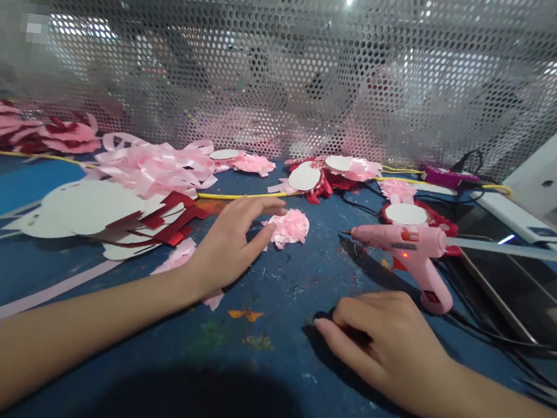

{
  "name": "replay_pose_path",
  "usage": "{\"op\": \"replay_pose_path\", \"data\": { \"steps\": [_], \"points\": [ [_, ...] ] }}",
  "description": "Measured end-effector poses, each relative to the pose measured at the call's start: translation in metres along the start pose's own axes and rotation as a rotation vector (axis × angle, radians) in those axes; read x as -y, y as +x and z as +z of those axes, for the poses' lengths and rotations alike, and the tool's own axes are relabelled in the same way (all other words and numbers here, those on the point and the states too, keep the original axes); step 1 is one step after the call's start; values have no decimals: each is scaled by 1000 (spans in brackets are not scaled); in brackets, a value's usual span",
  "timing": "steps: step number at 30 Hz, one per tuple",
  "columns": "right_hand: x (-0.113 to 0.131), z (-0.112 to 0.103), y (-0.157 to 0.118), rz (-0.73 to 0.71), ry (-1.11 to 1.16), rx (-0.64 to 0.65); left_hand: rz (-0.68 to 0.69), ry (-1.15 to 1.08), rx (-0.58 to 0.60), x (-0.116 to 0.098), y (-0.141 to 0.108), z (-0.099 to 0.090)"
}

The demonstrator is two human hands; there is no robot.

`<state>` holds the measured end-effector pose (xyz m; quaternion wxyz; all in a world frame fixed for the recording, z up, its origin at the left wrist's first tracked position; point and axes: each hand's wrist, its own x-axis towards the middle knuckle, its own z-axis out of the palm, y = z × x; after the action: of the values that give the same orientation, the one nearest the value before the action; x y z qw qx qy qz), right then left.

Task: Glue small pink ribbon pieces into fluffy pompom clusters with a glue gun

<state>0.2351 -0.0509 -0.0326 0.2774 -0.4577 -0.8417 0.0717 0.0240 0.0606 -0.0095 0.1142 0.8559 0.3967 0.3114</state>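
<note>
My left hand [229, 243] reaches over the table with its fingers and thumb apart, at the left edge of a small pink ruffled rosette [292, 227] on a white disc. Whether the thumb touches the rosette I cannot tell. On the right, my right hand [393, 349] rests on the blue tabletop with its fingers curled in and nothing visible in them. Just beyond it lies a pink hot glue gun [400, 240], its nozzle pointing left, a small light glowing and a glue stick in its back. Under my left wrist are pale pink ribbon pieces [177, 258].
White and red card cutouts [92, 211] are stacked at left. Behind them lie loose pink ribbons [157, 165]. More rosettes with white discs [305, 176] line the back, before a perforated metal screen [294, 70]. A purple power strip [447, 178] and black tablet-like panel [516, 283] sit right.
</note>
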Motion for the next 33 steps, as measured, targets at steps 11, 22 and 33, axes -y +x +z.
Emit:
{"op": "replay_pose_path", "data": {
  "steps": [11, 22, 33],
  "points": [
    [-1, -1, 0, 33, 23, 11, -139, 372, 111, 21, -2, -5],
    [-2, 0, 1, 25, 16, 12, -58, 119, 195, 29, 2, -5],
    [-1, 0, 0, 23, 5, 7, -181, -35, -24, 8, -7, -10]
  ]
}}
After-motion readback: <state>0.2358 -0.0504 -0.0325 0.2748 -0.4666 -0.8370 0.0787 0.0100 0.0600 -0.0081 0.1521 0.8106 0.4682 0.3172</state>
